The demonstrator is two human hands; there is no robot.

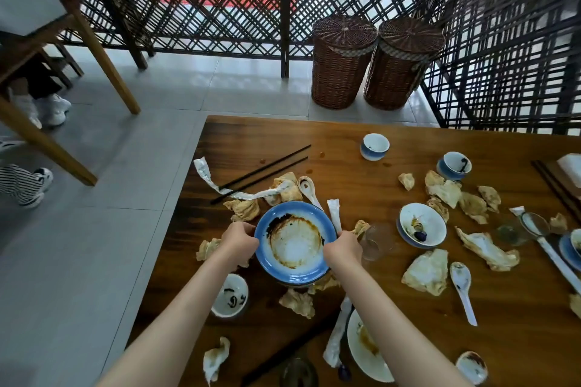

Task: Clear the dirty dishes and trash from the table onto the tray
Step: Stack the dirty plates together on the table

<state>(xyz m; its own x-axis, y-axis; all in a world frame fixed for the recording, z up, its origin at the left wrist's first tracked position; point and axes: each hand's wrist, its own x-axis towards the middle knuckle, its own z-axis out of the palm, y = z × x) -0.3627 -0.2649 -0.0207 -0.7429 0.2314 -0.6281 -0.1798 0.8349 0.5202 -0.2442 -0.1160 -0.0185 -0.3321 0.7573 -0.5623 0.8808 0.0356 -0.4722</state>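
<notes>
Both forearms reach out from the near edge, and the left hand (240, 240) and right hand (342, 250) curl round opposite rims of the blue-rimmed plate (295, 242), a two-sided hold that likely keeps its sauce-stained face level. It sits near the left side of the wooden table (361, 135), seemingly atop another dish. Crumpled napkins (427, 272), a soiled bowl (421, 225) and a white spoon (462, 287) lie scattered to the right; no tray is in view.
</notes>
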